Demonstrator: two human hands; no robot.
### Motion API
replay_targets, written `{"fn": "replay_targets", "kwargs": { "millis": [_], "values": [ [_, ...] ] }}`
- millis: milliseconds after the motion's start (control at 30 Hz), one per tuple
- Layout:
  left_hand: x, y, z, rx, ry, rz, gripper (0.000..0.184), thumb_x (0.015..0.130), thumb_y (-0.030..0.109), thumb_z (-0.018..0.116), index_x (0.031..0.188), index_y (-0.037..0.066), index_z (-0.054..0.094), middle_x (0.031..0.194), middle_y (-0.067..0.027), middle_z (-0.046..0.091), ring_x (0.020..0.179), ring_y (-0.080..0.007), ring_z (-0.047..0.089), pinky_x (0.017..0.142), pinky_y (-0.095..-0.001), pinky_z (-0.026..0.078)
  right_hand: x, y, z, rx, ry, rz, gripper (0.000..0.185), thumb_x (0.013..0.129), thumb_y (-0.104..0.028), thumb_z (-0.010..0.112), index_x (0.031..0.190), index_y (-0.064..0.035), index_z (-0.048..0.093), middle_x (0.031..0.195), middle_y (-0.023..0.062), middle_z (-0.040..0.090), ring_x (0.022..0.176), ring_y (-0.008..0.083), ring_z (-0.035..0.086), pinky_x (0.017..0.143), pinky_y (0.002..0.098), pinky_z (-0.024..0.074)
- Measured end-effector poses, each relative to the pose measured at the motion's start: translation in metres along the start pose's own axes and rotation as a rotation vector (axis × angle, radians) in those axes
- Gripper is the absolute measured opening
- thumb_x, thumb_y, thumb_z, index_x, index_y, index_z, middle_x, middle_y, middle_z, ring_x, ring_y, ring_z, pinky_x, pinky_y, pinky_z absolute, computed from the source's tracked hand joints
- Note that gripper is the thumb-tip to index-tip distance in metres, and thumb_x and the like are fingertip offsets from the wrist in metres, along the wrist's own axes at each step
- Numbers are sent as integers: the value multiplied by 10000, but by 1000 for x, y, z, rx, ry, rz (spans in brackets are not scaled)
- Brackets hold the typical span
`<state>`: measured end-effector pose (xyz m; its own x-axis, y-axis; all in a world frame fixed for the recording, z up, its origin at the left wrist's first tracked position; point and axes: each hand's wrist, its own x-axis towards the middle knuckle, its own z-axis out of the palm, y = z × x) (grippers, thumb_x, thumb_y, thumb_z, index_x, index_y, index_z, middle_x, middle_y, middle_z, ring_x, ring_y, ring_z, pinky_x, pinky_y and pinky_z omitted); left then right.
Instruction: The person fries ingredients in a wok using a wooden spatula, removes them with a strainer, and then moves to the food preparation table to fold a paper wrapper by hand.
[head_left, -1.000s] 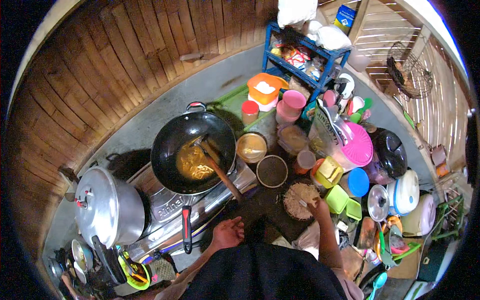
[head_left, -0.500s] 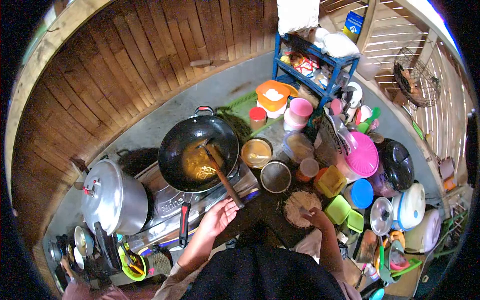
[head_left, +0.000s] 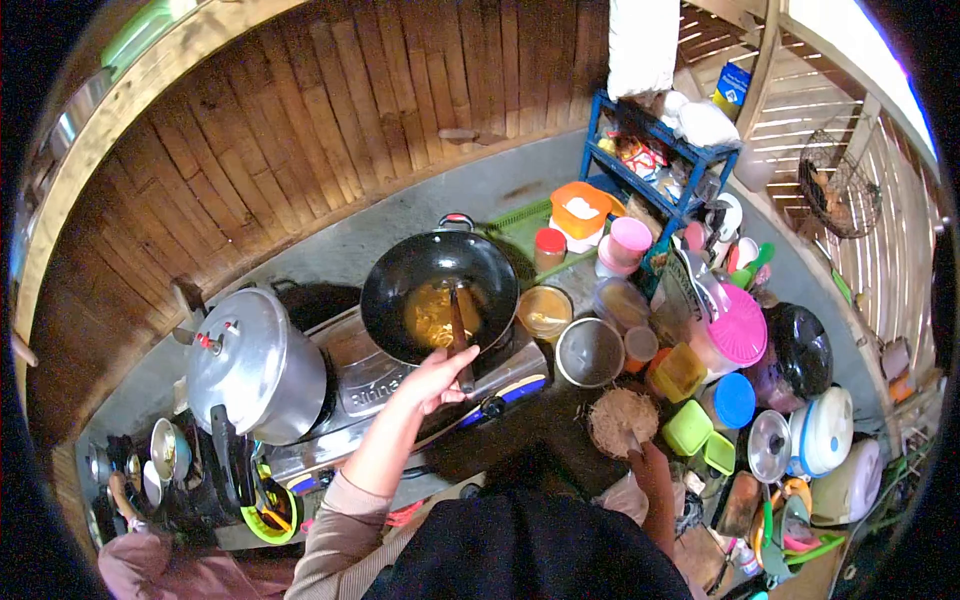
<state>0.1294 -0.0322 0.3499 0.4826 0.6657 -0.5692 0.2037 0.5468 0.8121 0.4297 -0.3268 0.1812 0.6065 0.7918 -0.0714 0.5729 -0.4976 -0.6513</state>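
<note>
A black wok [head_left: 392, 290] sits on the stove, with shallow golden oil [head_left: 420, 308] and pale strips in its bottom. Leaning in it is a spatula with a wooden handle [head_left: 459, 322], its head partly in the oil. My left hand [head_left: 435, 382] is closed round the lower end of that handle, close to the wok's near rim. On the right, a round container of pale shreds [head_left: 612, 412] stands by the stove. At its near edge my right hand [head_left: 648, 462] grips a small grey utensil [head_left: 634, 440], whose exact kind is unclear.
A steel pot [head_left: 592, 352] and a bowl of yellowish food [head_left: 546, 312] stand right of the stove [head_left: 365, 385]. A pressure cooker [head_left: 262, 375] is at left. Plastic tubs crowd the right, including a pink lid [head_left: 738, 325]. Another person's hand [head_left: 122, 492] is at lower left.
My left hand has gone from lying open beside the handle to gripping it, and the handle stands more upright. My right hand remains at the shreds. The view has shifted, moving the scene rightward.
</note>
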Motion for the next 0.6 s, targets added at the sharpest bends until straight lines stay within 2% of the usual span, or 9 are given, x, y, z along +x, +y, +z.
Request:
{"fn": "replay_targets", "kwargs": {
  "millis": [33,100,133,200,300,433,500,533,600],
  "values": [
    [0,10,-5,99,16,38,455,826,352,614,1103,37,437,691,-20,513,458,-87,514,335,-173,395,-6,-2,-2,-3,2,-13,270,791,-240,606,829,23,554,688,222,555,641,391,528,613,429,413],
    [-1,25,-19,243,-17,83,458,807,308,640,1108,23,444,663,-11,489,462,-88,511,342,-179,398,-15,-8,-9,-52,124,-118,245,791,-216,616,818,17,544,672,191,538,598,309,531,576,386,412],
    [1,31,-29,336,-44,104,442,801,288,646,1095,18,456,655,-10,486,462,-91,510,345,-183,403,-21,-29,-29,-59,15,-21,216,799,-201,614,819,2,544,634,115,521,559,185,504,531,330,401],
    [9,37,-46,390,-39,89,323,792,205,616,1004,-11,502,638,-20,495,459,-111,502,382,-219,439,-16,-6,-24,95,73,-17,181,810,-186,604,824,-13,553,606,39,492,555,92,455,501,272,378],
    [-13,63,-49,634,55,74,245,788,189,514,883,-34,549,721,-75,589,518,-157,575,407,-267,440,-22,-91,-59,208,24,0,148,819,-153,582,877,-18,566,640,26,521,550,78,435,504,246,372],
    [10,65,-75,1005,162,17,333,769,217,523,913,-83,541,854,-184,629,635,-248,629,574,-328,512,-4,-149,-56,109,69,-314,233,806,-109,567,1000,17,536,746,109,558,659,155,488,613,313,416],
    [3,57,-75,1157,464,184,452,730,198,570,1086,-75,510,1049,-253,580,901,-344,608,788,-366,494,13,-169,-43,149,35,-287,271,806,-101,557,1047,22,532,827,184,581,771,262,560,720,354,440],
    [-1,57,-79,1150,471,184,452,730,198,570,1086,-75,510,1049,-253,580,901,-344,608,788,-366,494,19,-183,-39,147,32,-296,271,806,-101,557,1047,22,532,827,184,581,771,262,560,720,354,440],
    [-19,58,-87,1167,465,137,424,710,160,575,1060,-72,517,1041,-254,582,995,-339,574,822,-398,477,32,-214,-34,20,53,-482,297,810,-98,549,1085,12,531,937,241,585,887,362,579,786,379,445]
  ]
}}
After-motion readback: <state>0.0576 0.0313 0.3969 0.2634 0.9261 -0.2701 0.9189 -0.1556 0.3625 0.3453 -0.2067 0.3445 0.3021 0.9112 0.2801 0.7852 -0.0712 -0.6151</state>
